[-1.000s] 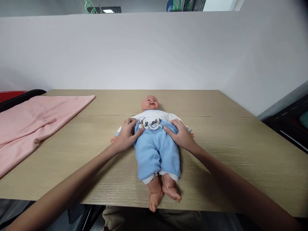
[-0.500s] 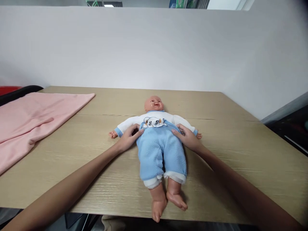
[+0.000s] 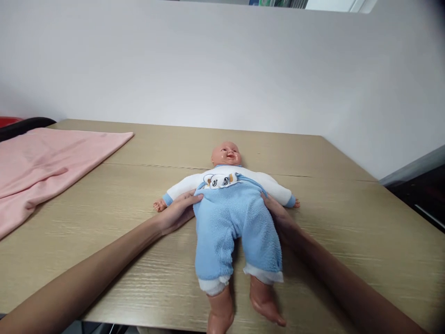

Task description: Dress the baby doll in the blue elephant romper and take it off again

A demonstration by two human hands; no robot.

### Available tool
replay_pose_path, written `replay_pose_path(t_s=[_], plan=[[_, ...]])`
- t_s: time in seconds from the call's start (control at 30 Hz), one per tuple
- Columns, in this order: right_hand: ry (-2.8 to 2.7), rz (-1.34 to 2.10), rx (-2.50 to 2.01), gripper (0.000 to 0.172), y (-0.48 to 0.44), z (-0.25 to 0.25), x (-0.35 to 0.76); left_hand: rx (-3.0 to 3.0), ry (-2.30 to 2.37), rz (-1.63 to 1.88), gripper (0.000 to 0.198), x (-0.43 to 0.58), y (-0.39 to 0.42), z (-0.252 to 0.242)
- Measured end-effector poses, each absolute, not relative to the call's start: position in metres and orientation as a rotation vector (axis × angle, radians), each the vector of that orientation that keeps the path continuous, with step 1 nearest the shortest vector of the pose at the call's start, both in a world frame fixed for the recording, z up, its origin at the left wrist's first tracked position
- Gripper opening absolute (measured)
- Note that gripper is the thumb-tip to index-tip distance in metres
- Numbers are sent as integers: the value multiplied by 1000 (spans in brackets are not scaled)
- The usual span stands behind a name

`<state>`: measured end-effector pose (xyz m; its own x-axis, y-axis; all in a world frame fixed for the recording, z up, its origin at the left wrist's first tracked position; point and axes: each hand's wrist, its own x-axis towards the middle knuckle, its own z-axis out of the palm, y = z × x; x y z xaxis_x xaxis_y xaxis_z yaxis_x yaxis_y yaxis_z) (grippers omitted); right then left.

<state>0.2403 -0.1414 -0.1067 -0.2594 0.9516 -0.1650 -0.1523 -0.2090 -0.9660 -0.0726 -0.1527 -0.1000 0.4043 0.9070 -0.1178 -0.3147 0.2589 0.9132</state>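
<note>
A baby doll (image 3: pixel 227 154) lies on its back on the wooden table (image 3: pixel 111 195), head toward the wall and feet toward me. It wears a white long-sleeved top with blue cuffs and fluffy light blue trousers (image 3: pixel 220 222) with white hems. A cartoon animal face shows on the chest above the waistband. My left hand (image 3: pixel 179 211) grips the doll's side at the waist, thumb on the blue cloth and fingers partly hidden beneath. On the opposite side my right hand (image 3: pixel 280 217) holds the waist, its fingers mostly hidden behind the trousers.
A pink cloth (image 3: pixel 52 160) lies spread at the table's left, with a black-rimmed red object (image 3: pixel 10 121) behind it. A white wall (image 3: pixel 208 65) rises along the back edge. Something black (image 3: pixel 420 190) stands beyond the table's right edge.
My hands have slid from the trousers' upper front further round and under the doll's sides. The doll's legs are now further apart and look nearer. The view has shifted slightly.
</note>
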Motion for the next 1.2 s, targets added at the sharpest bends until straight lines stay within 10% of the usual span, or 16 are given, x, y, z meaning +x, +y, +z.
replay_pose_path(t_s=[0.23,0.63,0.87,1.2], plan=[[-1297,1546,-1120,63,-136,-117,245,1217,793,857,53,-72,-153,-105],[-1604,1229,-1205,48,-124,-114,264,1571,992,879,15,-92,-142,-93],[-2019,1144,-1101,42,-123,-97,285,1893,783,618,44,-122,-125,-95],[-980,1528,-1047,60,-147,-109,228,1251,652,999,36,-94,-150,-99]])
